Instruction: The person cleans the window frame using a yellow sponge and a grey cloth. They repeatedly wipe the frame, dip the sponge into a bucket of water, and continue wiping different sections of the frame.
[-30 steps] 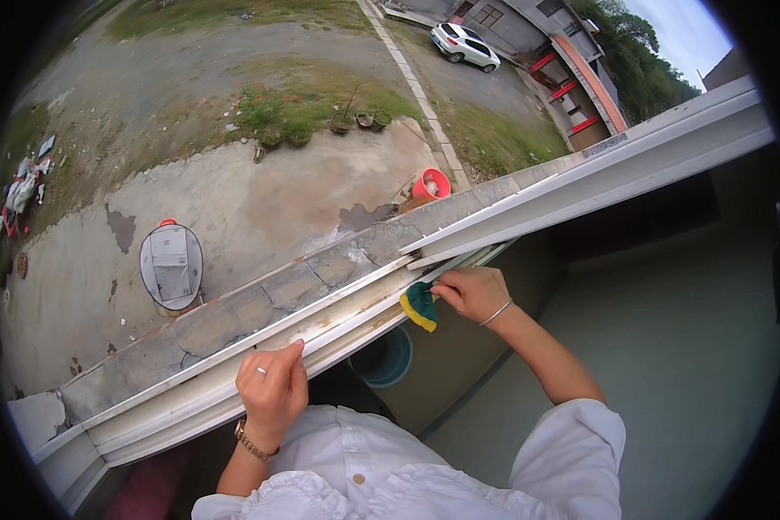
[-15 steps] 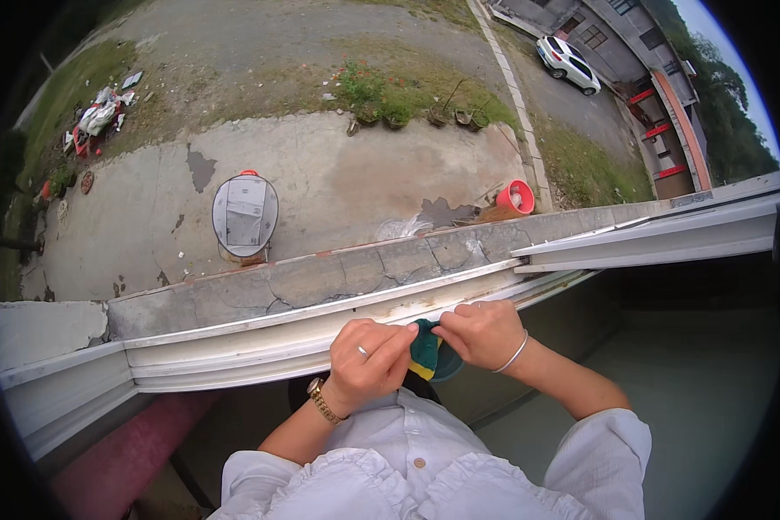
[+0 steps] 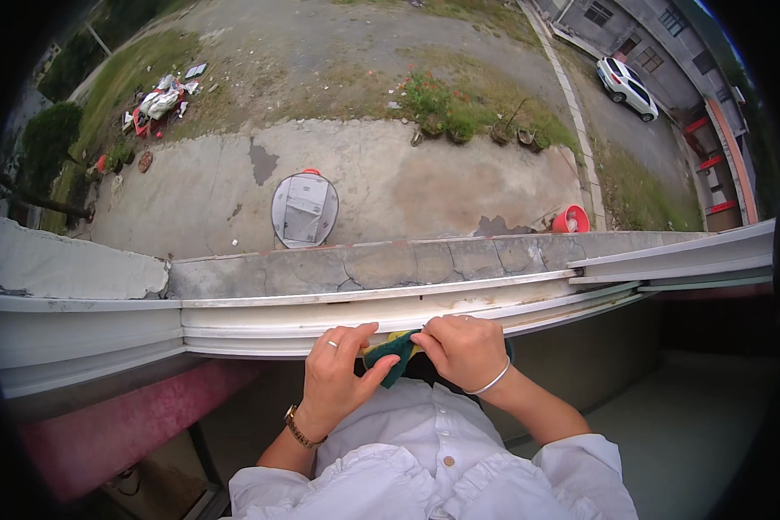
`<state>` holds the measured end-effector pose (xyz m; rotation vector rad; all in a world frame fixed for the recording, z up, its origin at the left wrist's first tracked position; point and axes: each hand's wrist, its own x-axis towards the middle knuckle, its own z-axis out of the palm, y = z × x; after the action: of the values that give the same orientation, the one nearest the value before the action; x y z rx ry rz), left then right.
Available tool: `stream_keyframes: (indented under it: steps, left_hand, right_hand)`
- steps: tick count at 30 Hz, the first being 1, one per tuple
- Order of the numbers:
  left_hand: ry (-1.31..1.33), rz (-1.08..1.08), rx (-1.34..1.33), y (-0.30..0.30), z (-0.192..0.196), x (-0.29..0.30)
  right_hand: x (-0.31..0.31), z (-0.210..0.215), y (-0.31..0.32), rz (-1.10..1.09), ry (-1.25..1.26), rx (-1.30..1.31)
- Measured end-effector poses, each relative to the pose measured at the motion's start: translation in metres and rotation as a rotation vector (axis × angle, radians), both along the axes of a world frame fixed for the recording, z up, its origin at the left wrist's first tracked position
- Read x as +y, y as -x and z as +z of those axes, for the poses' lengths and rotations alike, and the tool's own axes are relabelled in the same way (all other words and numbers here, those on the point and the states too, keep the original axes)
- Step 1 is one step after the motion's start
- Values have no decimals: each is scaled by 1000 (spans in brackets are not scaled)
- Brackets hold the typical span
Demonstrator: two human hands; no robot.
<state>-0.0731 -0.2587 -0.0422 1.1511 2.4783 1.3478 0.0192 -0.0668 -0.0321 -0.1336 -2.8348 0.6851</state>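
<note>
A green-and-yellow scouring sponge [image 3: 390,356] is in front of my shirt, at the inner edge of the white window frame [image 3: 260,333]. My right hand [image 3: 468,354] pinches its upper right part between thumb and fingers. At its other side my left hand [image 3: 337,374] holds the sponge between a spread thumb and forefinger, with the thumb touching the green scouring face. Some yellow shows above the green. The sponge looks bent or folded, and my right fingers hide part of it.
A cracked concrete ledge [image 3: 390,269] runs beyond the frame. Sliding window panels [image 3: 685,251] stand at the right. Outside below are a round covered table [image 3: 305,211], a red bucket [image 3: 571,219] and potted plants [image 3: 438,108]. A pink-red surface [image 3: 139,420] is at lower left.
The view has turned, so the yard appears shifted right. My left thumb and forefinger have spread apart, and the sponge has tilted, with yellow now showing at its top.
</note>
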Motion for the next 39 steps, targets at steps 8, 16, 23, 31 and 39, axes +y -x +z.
stream_keyframes:
  steps: [8,16,23,31,39]
  left_hand:
    - [-167,-127,275,5,29,27]
    - [-339,-388,353,-13,62,124]
    - [-389,-562,397,-99,24,248]
    - [-204,-564,497,-162,-24,349]
    - [-115,-585,480,-174,-26,359]
  right_hand:
    - [18,22,-35,-233,6,202]
    - [76,26,-124,-630,154,251]
    - [108,8,-213,-1003,206,271]
    - [163,31,-253,-1049,-32,291]
    - [241,65,-221,-763,-388,-32]
